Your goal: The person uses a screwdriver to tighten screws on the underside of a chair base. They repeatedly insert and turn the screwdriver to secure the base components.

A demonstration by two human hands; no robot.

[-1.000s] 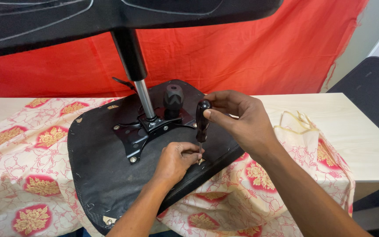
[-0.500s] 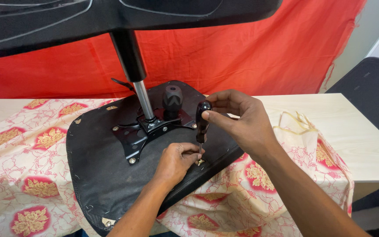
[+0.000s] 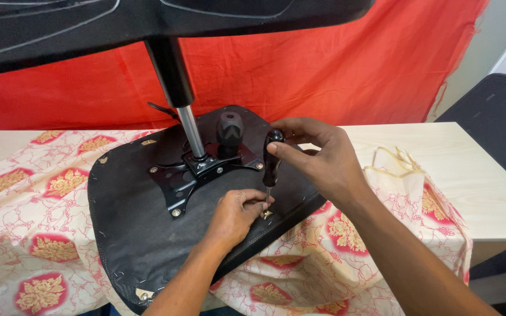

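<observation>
I saw little room around the screwdriver (image 3: 273,161): my right hand (image 3: 317,161) gripped its handle and my left hand (image 3: 235,213) crowded its tip on the black seat (image 3: 136,228). Just to the left stood the metal post (image 3: 185,111) and a black knob (image 3: 230,126), blocking that side. The chair base (image 3: 147,23) hung overhead. Open table (image 3: 440,158) lay free to the right.
</observation>
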